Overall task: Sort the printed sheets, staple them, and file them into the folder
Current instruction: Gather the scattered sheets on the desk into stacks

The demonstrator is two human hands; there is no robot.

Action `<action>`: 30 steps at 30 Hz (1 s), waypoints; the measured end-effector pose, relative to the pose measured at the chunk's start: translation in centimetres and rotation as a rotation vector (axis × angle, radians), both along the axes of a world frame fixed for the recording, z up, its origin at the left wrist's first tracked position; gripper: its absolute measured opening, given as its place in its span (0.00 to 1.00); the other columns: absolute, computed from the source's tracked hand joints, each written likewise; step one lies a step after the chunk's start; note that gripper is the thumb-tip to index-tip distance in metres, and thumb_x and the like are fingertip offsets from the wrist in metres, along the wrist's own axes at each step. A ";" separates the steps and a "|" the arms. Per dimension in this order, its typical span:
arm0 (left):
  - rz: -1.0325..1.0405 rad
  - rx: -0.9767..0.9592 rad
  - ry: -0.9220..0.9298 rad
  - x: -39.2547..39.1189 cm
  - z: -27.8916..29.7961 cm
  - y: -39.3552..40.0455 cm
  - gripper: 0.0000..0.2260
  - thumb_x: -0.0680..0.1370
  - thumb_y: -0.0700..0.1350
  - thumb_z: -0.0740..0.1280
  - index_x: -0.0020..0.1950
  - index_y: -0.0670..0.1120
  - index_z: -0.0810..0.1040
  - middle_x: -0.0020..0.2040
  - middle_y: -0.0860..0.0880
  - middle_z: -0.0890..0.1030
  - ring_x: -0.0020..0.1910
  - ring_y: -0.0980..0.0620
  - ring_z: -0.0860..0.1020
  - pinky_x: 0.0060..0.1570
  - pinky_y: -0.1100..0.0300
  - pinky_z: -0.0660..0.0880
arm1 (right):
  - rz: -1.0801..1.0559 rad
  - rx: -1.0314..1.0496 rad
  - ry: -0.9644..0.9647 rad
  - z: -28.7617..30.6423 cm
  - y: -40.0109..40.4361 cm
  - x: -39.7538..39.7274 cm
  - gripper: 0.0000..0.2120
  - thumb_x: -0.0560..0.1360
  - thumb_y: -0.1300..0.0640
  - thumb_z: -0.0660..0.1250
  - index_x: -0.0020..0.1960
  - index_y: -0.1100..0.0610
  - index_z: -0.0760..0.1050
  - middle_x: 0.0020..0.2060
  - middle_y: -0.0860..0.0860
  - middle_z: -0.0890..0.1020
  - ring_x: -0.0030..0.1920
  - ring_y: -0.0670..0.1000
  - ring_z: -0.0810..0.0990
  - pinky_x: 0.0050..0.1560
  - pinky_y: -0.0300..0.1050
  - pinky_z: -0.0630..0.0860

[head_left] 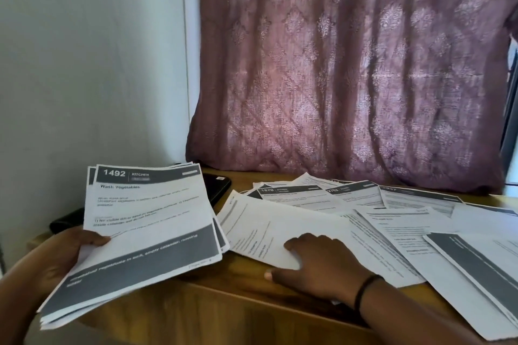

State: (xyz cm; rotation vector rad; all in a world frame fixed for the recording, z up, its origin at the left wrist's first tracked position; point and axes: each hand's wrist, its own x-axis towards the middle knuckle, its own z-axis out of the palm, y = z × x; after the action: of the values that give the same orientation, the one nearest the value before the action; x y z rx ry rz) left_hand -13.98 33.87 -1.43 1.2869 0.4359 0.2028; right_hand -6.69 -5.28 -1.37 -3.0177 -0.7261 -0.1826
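Observation:
My left hand (70, 249) grips a stack of printed sheets (145, 227) lifted off the table, thumb on top; the top page is headed "1492 KITCHEN, Wash Vegetables". My right hand (316, 263) rests on a loose white sheet (269, 227) lying on the wooden table (224, 305), fingers spread over its near edge and thumb on the wood. Several more printed sheets (392, 204) with dark header bars lie fanned across the table to the right. I cannot pick out a stapler or a folder for certain.
A dark flat object (218, 185) lies behind the held stack, and another dark item (67, 221) sits near the wall at left. A mauve patterned curtain (350, 64) hangs behind the table. A white wall (84, 64) stands on the left.

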 end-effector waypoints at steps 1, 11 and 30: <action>0.014 0.005 0.001 -0.3 -0.3 0.6 0.18 0.68 0.31 0.58 0.56 0.40 0.76 0.45 0.38 0.84 0.35 0.38 0.84 0.34 0.47 0.81 | 0.007 -0.005 -0.043 -0.1 0.1 0.0 0.36 0.69 0.24 0.51 0.65 0.46 0.70 0.60 0.48 0.76 0.59 0.52 0.75 0.53 0.47 0.70; -0.012 0.048 0.083 -2.0 -0.1 1.6 0.24 0.65 0.31 0.58 0.62 0.35 0.71 0.41 0.34 0.83 0.33 0.33 0.82 0.28 0.43 0.79 | -0.177 0.732 -0.274 4.5 -2.8 1.6 0.11 0.80 0.52 0.60 0.45 0.56 0.77 0.37 0.51 0.79 0.39 0.55 0.75 0.37 0.44 0.64; -0.150 0.841 0.067 10.0 3.8 -15.7 0.17 0.65 0.33 0.69 0.54 0.37 0.75 0.56 0.34 0.77 0.39 0.46 0.73 0.38 0.59 0.67 | -0.522 0.807 -0.814 14.8 -19.0 -0.6 0.18 0.78 0.50 0.62 0.60 0.62 0.77 0.59 0.63 0.78 0.61 0.63 0.74 0.58 0.52 0.69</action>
State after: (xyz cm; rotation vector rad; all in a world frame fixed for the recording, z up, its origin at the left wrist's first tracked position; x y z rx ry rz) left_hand -3.98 18.21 2.39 2.1487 0.3120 0.2248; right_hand -7.30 -24.24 13.44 -2.1838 0.1721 -1.3666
